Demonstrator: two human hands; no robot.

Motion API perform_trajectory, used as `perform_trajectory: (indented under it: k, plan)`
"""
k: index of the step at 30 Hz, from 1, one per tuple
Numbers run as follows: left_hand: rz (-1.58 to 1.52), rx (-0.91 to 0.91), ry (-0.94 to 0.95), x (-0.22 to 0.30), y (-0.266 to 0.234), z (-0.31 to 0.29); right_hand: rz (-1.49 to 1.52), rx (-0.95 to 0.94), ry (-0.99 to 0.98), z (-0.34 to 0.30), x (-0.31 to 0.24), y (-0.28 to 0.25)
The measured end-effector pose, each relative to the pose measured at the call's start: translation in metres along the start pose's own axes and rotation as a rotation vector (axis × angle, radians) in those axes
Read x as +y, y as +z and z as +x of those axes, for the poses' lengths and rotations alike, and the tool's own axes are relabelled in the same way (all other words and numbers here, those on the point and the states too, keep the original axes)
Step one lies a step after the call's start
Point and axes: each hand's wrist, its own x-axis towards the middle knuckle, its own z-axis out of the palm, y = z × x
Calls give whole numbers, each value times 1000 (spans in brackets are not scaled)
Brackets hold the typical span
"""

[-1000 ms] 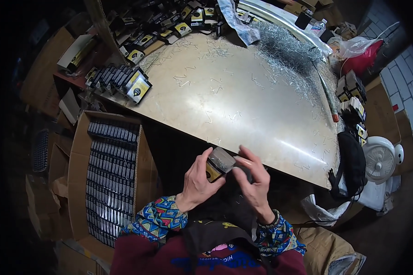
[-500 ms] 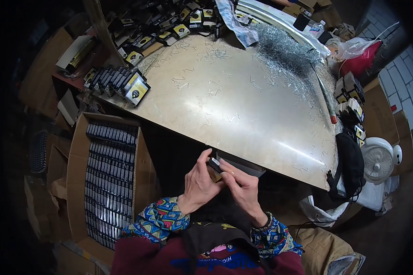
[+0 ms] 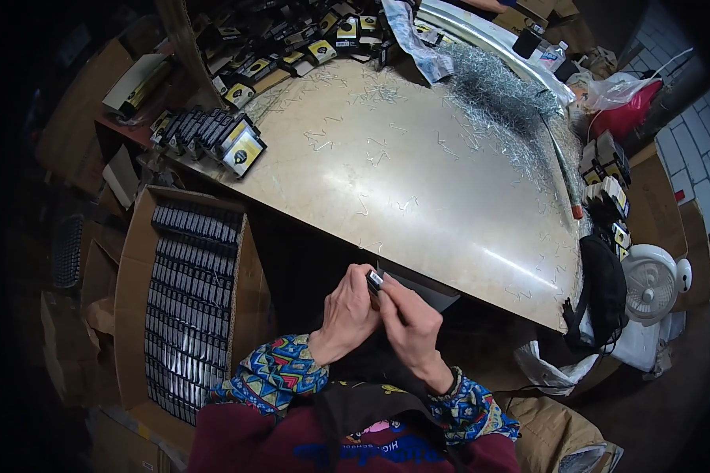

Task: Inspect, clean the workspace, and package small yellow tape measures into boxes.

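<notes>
Just in front of the table's near edge, my two hands meet around a small black-and-yellow box (image 3: 375, 280). My left hand (image 3: 347, 306) is closed round its left side, covering most of it. The fingers of my right hand (image 3: 410, 317) pinch its right side close to the top end. Only that narrow dark end with a white patch shows; the rest is hidden by my fingers. Thin bent metal wires (image 3: 406, 203) lie scattered on the pale table (image 3: 292, 189) beyond my hands.
At left stands an open carton (image 3: 126, 315) packed with rows of small dark boxes (image 3: 193, 315). A stack of black-and-yellow boxes (image 3: 241, 150) sits at the table's left corner, with more heaped behind. A wire pile (image 3: 497, 91), a red-tipped tool (image 3: 576, 211) and a white fan (image 3: 649, 284) are to the right.
My left fingers have folded further over the box, hiding its yellow face. My right hand has shifted slightly, its fingers now bent closer against the box's top end. The view has moved a little.
</notes>
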Motion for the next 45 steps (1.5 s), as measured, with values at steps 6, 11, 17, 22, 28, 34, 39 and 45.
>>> perform_trajectory:
  k: [6,11,17,22,28,34,39,45]
  plan:
    - [-72,-108,6,16,-7,13,-149,-131,-256,16,11,-29]
    - [36,15,240,11,-15,43,-472,214,-229,57,42,-88]
    - [-113,23,230,7,-3,103,87,-11,12,84,28,-26]
    - [666,246,257,-63,-121,141,-265,-235,-257,126,55,-9]
    - [893,203,28,-112,-202,235,-713,-326,-413,225,107,45]
    - [1163,58,-414,-175,-206,321,-816,-250,-509,332,136,104]
    - [1020,10,-434,-188,-203,346,-948,-423,-470,342,148,50]
    - [1015,-97,-404,-127,-211,329,-901,-454,-135,273,154,-52]
